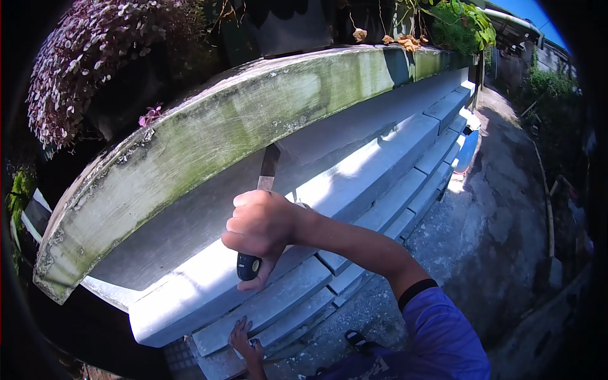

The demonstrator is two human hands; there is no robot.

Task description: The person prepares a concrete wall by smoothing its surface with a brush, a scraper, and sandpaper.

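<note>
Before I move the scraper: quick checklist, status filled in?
1. Right hand closed round the scraper handle: ok.
2. Left hand away from the blade: ok, it is down by the lower blocks.
3. Blade tip touching the ledge: cannot tell; it ends at the ledge's lower edge in this view.
4. Ledge face free of green stain: not ok, green patches show along it.
5. Pink sprig apart from the blade: ok, it sits off to the side at the ledge top.
6. Footing firm: cannot tell; only one sandal shows clearly.
</note>
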